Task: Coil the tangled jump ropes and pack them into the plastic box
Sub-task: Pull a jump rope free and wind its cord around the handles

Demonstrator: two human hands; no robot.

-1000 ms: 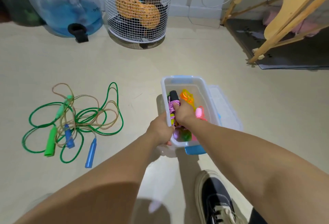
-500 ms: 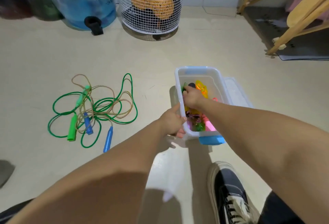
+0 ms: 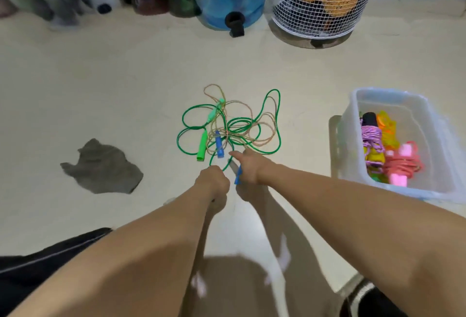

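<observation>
**Both hands at the near edge of the tangled ropes**

Two jump ropes lie knotted together on the cream floor, left of the plastic box (image 3: 393,99) and well apart from it. The green rope (image 3: 273,104) is a thin, glossy cord thrown into wide loops that ring the heap; its two green handles (image 3: 202,149) lie on the side of the tangle away from the box, one bright and stubby, the other paler and farther off. The tan rope (image 3: 267,125) is a finer, duller cord whose loops cross over and under the green one, all meeting in a tight knot at the middle. One blue handle (image 3: 219,147) lies just beside the stubby green one.

The right hand (image 3: 249,169) grips the second blue handle (image 3: 238,178) at the near edge of the tangle, forefinger stretched out towards the cords. The left hand (image 3: 214,181) is curled into a fist just beside it, on the side away from the box, where a green loop runs up to the knuckles; whether it pinches that cord cannot be told.

The box is clear with a pale blue rim. Inside lie coiled ropes: a purple cord wound round a black handle, a yellow-orange one, a pink one.

A grey rag (image 3: 100,168) lies far beyond the tangle from the box.
</observation>
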